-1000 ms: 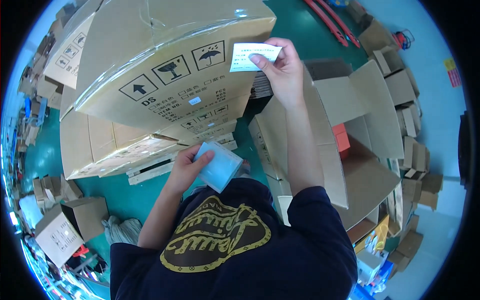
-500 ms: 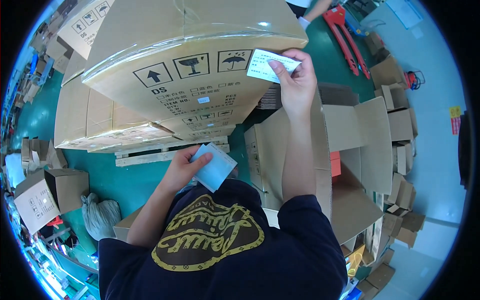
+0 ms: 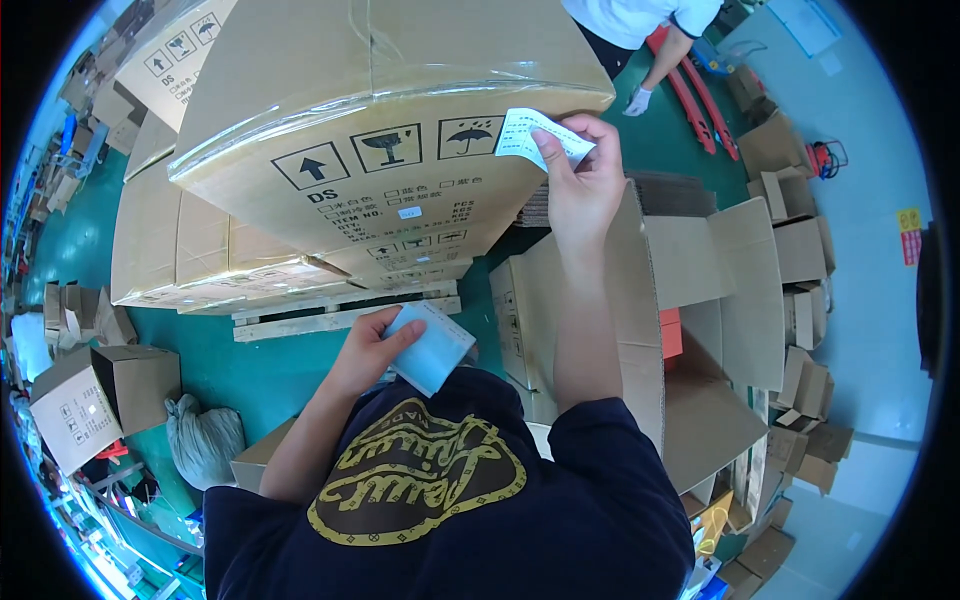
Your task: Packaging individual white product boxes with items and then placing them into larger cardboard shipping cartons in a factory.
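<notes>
A printed white label point(image 3: 530, 136) is pinched between the thumb and fingers of my right hand point(image 3: 585, 170). It lies at the upper right of the front face of a large taped carton point(image 3: 340, 215), beside the printed umbrella symbol; whether it is stuck on I cannot tell. Near my chest, my left hand point(image 3: 372, 350) is closed on a small stack of light-blue label sheets point(image 3: 435, 345). The carton sits on top of other stacked cartons point(image 3: 215, 245), which rest on a wooden pallet point(image 3: 340, 318).
An open-flapped carton point(image 3: 690, 250) stands close on my right, with something red point(image 3: 670, 332) inside. At upper right a person point(image 3: 655, 25) in white bends near a red pallet jack point(image 3: 695, 105). Left are an open box point(image 3: 110, 395) and a grey sack point(image 3: 203, 440).
My right hand has shifted slightly left and down, and the label's free edge now curves. The other person has come further into view, a gloved hand showing.
</notes>
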`<state>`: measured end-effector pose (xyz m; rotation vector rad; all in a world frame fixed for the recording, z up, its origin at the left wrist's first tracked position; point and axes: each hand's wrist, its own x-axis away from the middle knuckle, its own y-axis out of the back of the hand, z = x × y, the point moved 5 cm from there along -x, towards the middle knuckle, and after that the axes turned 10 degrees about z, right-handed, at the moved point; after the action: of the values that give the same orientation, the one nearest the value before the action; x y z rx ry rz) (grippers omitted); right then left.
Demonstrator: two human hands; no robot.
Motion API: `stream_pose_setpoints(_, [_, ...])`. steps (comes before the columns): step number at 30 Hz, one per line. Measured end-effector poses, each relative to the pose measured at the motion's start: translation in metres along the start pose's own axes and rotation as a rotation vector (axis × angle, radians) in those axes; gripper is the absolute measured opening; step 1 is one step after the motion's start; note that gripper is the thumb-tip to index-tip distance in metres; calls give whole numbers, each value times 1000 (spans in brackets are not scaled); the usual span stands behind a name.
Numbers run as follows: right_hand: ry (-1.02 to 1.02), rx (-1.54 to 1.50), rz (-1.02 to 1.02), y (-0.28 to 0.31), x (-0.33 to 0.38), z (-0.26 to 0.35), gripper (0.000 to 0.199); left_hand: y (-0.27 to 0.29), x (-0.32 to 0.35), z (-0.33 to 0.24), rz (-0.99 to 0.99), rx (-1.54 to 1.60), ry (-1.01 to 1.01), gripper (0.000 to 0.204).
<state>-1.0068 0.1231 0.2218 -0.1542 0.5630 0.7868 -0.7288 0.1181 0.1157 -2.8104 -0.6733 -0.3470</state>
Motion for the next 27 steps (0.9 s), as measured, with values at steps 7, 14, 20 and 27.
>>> stream_pose_setpoints(7, [49,51,-44,-4,2,3,27,2,3,-2,-4,46,6,29])
stream_pose_setpoints(14, [88,242,-173,-3,8,13,43,6,5,1,-27,58,7,29])
stream_pose_setpoints(20, [49,39,-254,64,-22,-41,57,10,7,0,-52,21,18,28])
stream_pose_setpoints(27, [85,-48,183,28,-34,-15,66,21,9,-9,-166,-5,-1,29])
